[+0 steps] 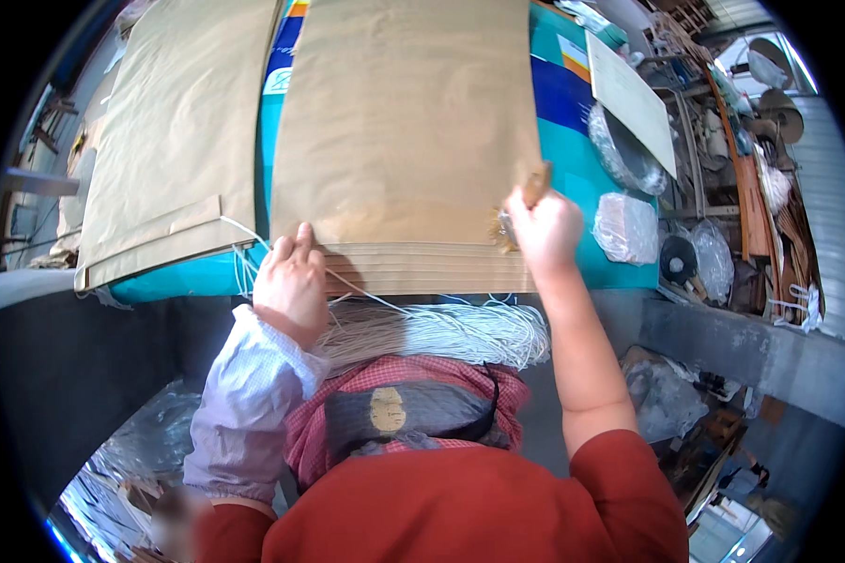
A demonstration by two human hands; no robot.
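Before me lies a fanned stack of brown paper sheets (404, 141), their near edges stepped one behind another. My left hand (291, 281) rests on the stack's near left corner, fingers stretched out on the paper. A thin white cord (242, 226) runs to that hand from the left, and another length emerges on its right; whether the fingers pin it is hidden. My right hand (546, 230) grips a brush (536, 184) with a brown handle and tan bristles. The bristles are at the sheets' near right edge. A damp-looking patch shows near my left fingertips.
Another brown paper piece (174, 122) with a folded strip lies on the left. Beneath is a teal and blue surface (563, 103). A bundle of white cords (432, 333) hangs at the near edge. On the right sit a plastic-wrapped block (626, 228) and a pale board (629, 103).
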